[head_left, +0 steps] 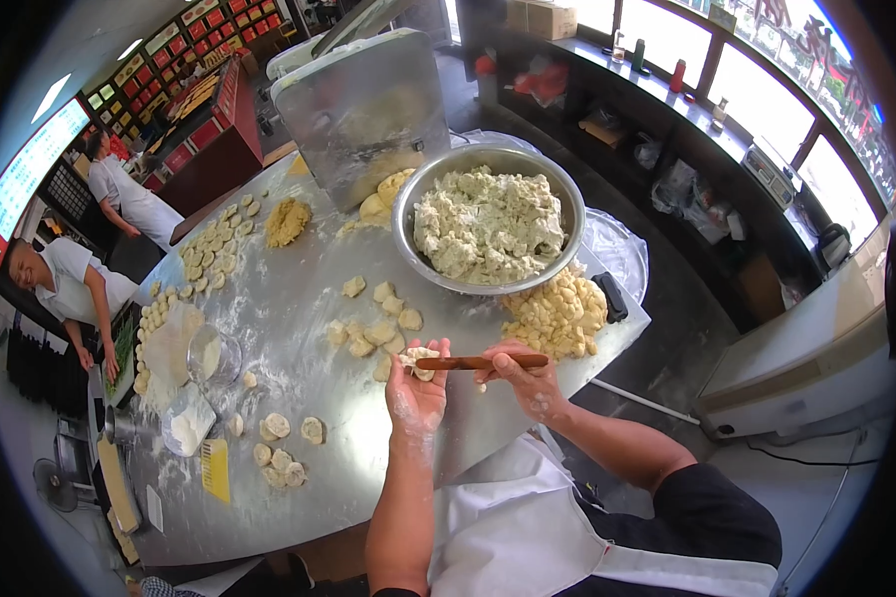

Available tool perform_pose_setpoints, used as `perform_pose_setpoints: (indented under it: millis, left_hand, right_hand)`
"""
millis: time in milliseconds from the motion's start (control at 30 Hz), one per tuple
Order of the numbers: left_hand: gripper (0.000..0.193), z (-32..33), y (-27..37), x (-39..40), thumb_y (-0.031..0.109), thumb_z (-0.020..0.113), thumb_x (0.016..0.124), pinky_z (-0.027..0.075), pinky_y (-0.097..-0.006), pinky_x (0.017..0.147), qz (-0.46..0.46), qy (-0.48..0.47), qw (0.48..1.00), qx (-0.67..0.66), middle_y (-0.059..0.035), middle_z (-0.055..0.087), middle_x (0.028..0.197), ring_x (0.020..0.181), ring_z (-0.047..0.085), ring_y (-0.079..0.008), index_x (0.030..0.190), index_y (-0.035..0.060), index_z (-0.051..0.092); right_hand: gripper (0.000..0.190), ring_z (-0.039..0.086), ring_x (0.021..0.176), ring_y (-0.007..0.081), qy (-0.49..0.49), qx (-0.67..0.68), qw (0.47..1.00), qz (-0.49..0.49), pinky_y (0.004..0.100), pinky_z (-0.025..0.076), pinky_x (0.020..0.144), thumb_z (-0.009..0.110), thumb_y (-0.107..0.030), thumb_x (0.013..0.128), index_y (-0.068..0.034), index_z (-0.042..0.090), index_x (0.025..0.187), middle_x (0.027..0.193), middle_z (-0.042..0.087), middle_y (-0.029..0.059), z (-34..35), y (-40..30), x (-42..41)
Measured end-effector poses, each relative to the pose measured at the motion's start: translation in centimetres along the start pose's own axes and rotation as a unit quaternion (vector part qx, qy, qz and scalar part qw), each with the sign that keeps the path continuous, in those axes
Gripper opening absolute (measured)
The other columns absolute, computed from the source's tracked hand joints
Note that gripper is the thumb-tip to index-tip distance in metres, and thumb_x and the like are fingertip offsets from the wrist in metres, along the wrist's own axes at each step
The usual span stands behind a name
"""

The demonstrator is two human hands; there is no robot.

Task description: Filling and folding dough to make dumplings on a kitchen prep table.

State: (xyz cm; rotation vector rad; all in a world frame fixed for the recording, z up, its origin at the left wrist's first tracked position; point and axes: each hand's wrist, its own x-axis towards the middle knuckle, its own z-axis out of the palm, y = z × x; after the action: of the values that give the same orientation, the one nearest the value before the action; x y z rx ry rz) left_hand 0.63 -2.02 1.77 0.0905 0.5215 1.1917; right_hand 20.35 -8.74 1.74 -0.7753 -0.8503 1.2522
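My left hand [420,403], palm up and dusted with flour, cups a small piece of dough with pale filling [417,357]. A brown wooden spatula [455,363] lies across that piece, its far end over the filling. The other end is gripped by my right hand [524,377]. Beyond my hands stands a steel bowl [576,216] heaped with pale, green-flecked filling [485,224]. Several filled dough pieces [379,333] lie on the table just past my left hand. A mound of yellow dough lumps [560,313] sits right of the bowl, beyond my right hand.
Flour streaks the steel table [328,448]. On its left are a clear container [213,354], a flour bag [187,422], a yellow scraper [215,470] and rows of dough pieces [209,250]. A black object [610,297] lies at the right edge. Two people in white stand at far left.
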Motion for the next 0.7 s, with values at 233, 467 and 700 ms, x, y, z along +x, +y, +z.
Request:
perform_pose_setpoints:
  millis: [233, 467, 700]
  left_hand:
    - [0.038, -0.5, 0.7, -3.9, 0.019, 0.056, 0.111, 0.054, -0.0465, 0.115, 0.075, -0.003, 0.992, 0.096, -0.0184, 0.058, 0.138, 0.137, 0.058, -0.0361, 0.144, -0.0006, 0.049]
    - [0.037, -5.2, 4.8, -6.5, 0.013, 0.057, 0.110, 0.057, -0.0475, 0.111, 0.137, 0.066, 0.979, 0.133, -0.0212, 0.064, 0.130, 0.125, 0.066, -0.0374, 0.143, -0.0017, 0.051]
    - [0.030, -10.9, 9.9, -10.7, 0.014, 0.060, 0.109, 0.061, -0.0442, 0.098, 0.133, 0.091, 0.984, 0.074, -0.0161, 0.068, 0.121, 0.112, 0.071, -0.0326, 0.136, 0.0010, 0.058]
  right_hand:
    - [0.033, 0.075, 0.082, 0.0244, 0.096, 0.063, 0.987, 0.110, 0.0371, 0.062, 0.082, 0.068, -0.026, 0.107, 0.005, 0.066, 0.117, 0.101, 0.075, 0.0169, 3.0, 0.6, 0.2]
    - [0.031, 0.074, 0.082, 0.0257, 0.106, 0.122, 0.981, 0.111, 0.0409, 0.064, 0.077, 0.062, -0.026, 0.110, 0.003, 0.063, 0.119, 0.099, 0.072, 0.0177, 1.1, 2.1, -2.0]
    - [0.030, 0.071, 0.075, 0.0234, 0.108, 0.072, 0.982, 0.140, 0.0390, 0.062, 0.072, 0.060, -0.027, 0.111, 0.002, 0.063, 0.116, 0.095, 0.070, 0.0157, -1.0, 4.0, -3.9]
